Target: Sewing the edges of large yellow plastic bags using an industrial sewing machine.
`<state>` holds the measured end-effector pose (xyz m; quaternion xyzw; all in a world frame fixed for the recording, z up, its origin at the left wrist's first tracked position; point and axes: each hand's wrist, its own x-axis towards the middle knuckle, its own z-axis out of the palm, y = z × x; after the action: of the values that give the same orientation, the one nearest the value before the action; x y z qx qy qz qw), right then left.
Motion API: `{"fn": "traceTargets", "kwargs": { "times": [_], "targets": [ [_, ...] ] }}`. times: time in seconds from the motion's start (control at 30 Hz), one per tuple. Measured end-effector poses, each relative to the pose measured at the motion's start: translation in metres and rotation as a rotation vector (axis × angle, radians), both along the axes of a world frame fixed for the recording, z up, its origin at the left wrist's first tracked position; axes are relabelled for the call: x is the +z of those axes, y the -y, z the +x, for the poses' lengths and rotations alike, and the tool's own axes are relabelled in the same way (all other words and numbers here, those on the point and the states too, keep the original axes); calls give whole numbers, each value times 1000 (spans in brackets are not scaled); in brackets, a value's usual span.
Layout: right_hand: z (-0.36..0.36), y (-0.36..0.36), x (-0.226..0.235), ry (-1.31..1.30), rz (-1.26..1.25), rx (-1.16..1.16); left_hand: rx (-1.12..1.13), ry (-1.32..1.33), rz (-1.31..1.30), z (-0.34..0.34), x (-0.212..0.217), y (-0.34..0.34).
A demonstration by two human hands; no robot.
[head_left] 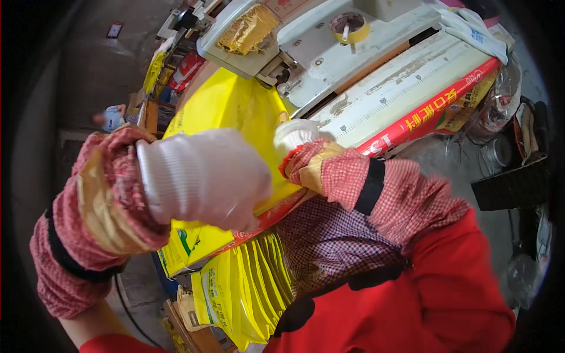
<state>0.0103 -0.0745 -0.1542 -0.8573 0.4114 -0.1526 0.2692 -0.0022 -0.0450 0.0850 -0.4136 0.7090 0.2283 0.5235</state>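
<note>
A large glossy yellow bag lies across the worktable, its far edge reaching the foot of a grey industrial sewing machine. My left hand, in a white knit glove, is over the near part of this bag. Motion smears its fingers, so their grip is hidden. My right hand, also gloved in white, is closed at the bag's right edge beside the machine, with a bare fingertip showing. Below the table edge hangs a stack of folded yellow printed bags.
A tape roll sits on the machine bed. A white ruler-marked strip and red printed film cover the table's front. A white cloth lies at the far right end. Another person is in the left background.
</note>
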Motion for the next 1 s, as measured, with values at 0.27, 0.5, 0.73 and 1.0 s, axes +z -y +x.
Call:
{"fn": "traceTargets", "kwargs": {
  "times": [0.27, 0.5, 0.73, 1.0],
  "targets": [
    [55, 42, -106, 1685, 1721, 322, -47, -418, -105, -26, -59, -19],
    [74, 59, -143, 1929, 1406, 859, -52, -476, -98, -11, -52, 27],
    [8, 24, -7, 262, 85, 249, -508, -221, -333, 75, -27, 77],
    [-49, 43, 31, 70, 195, 246, 504, -719, 199, 49, -72, -6]
  ]
}}
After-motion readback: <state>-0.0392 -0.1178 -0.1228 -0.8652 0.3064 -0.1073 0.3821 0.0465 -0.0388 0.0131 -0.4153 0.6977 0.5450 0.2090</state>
